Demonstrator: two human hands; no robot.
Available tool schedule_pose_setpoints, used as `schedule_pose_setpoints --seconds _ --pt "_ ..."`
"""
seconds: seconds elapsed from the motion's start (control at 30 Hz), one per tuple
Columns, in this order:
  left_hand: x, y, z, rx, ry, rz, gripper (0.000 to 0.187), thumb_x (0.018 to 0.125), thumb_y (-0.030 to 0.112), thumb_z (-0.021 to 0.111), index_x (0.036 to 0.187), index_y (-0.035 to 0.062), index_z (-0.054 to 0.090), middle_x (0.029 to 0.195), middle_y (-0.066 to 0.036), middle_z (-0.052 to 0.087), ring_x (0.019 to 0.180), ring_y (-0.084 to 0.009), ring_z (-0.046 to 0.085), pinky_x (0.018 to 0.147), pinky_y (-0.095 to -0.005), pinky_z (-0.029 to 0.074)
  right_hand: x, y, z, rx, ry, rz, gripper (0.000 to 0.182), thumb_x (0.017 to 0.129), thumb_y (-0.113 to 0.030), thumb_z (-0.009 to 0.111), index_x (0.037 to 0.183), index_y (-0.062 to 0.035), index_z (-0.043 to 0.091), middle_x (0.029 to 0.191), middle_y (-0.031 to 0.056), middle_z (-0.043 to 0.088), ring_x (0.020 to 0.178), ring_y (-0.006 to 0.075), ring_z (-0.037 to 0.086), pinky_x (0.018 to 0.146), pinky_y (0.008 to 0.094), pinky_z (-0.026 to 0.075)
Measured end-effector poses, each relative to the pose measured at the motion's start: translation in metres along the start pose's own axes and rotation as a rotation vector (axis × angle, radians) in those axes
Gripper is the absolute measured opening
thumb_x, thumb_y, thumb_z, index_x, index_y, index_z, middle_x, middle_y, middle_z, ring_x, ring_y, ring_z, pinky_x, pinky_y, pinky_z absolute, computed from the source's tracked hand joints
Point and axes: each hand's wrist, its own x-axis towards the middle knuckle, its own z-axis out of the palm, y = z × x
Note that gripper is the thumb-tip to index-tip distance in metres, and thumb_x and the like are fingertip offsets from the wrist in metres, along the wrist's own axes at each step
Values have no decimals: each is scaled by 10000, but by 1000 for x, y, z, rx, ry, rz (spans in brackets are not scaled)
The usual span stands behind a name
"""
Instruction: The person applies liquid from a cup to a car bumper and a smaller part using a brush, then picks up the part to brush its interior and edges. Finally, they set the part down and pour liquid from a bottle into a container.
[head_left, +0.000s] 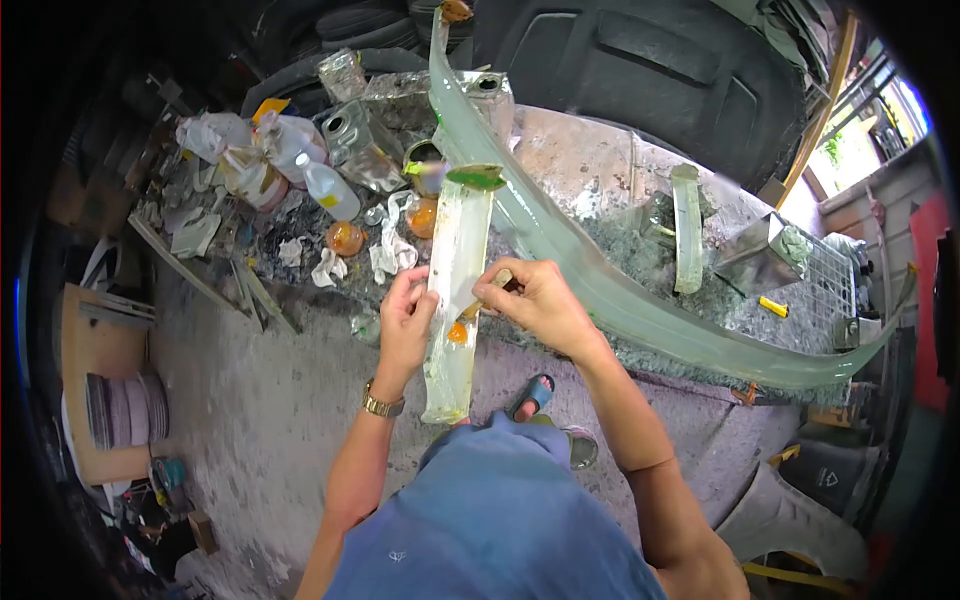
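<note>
My left hand (pixel 405 315) grips the left edge of a long, narrow, whitish translucent strip (pixel 460 240), held lengthwise in front of me. A green patch (pixel 478 178) covers its far end. In my right hand (pixel 540 308), closed fingers pinch a short tan brush-like tool (pixel 503 281), whose lower end reaches the strip's face. Partly hidden by my fingers, its exact kind cannot be told. Just below that end, a glossy orange dab (pixel 457 332) sits on the strip.
A long curved translucent panel (pixel 600 265) spans the cluttered bench (pixel 570 150). Another pale strip (pixel 687 230), a metal tin (pixel 765 255) and a yellow object (pixel 773 306) lie right. A plastic bottle (pixel 328 188), cans and orange lumps (pixel 345 239) stand left. A dark panel (pixel 640 60) leans behind.
</note>
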Motion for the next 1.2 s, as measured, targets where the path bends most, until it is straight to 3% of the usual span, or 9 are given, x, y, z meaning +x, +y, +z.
schedule_pose_setpoints --seconds 0.13,0.37,0.63,0.73,0.8,1.0,1.07,1.2 --pt "-5 4 1 -6 -12 -29 256 908 15 502 1162 -10 489 862 -13 640 703 -6 472 609 -172 366 6 -4 -6 -9 22 -16 146 858 -129 636 860 16 653 626 26 601 567 33 498 493 221 400" --pt "-15 3 0 0 14 -40 253 898 -3 493 1150 -17 505 729 37 540 625 -2 386 543 -183 303 16 -2 -9 -78 69 9 161 857 -127 635 870 33 651 619 45 596 573 64 515 523 256 431" --pt "-29 12 -3 41 -15 -52 263 898 -3 491 1160 -29 499 753 20 564 633 -4 402 552 -179 316 30 2 -11 -168 179 -101 135 858 -103 633 886 28 644 615 77 594 564 87 529 535 272 440" --pt "-35 15 0 3 -6 -79 263 899 -2 489 1160 -29 500 778 10 586 644 -5 419 562 -179 329 34 9 -11 -235 317 -240 126 851 -92 645 903 22 639 669 117 619 564 145 561 549 287 454" --pt "-38 13 -2 -27 6 -94 261 899 -2 488 1158 -29 502 790 5 597 649 -6 428 567 -179 335 31 9 -10 -361 470 -475 117 830 -79 660 910 6 642 740 137 627 615 213 601 571 296 467" --pt "-40 6 -12 -25 20 -89 250 900 -8 482 1148 -25 506 821 -3 614 669 -7 448 582 -177 348 5 9 3 -515 396 -461 164 825 -104 640 980 -54 619 856 95 570 757 273 611 629 364 493" --pt "-40 8 -13 -30 -1 -114 253 897 3 501 1148 -27 503 910 -23 633 808 -41 537 727 -195 416 6 18 11 -578 388 -473 179 823 -112 640 992 -60 608 868 85 564 774 264 610 634 367 497" --pt "-40 8 -14 -33 -13 -94 251 899 3 502 1148 -24 505 907 -16 631 804 -36 533 725 -193 414 -1 20 21 -633 308 -486 175 820 -131 643 972 -62 590 873 67 551 785 246 603 633 366 499"
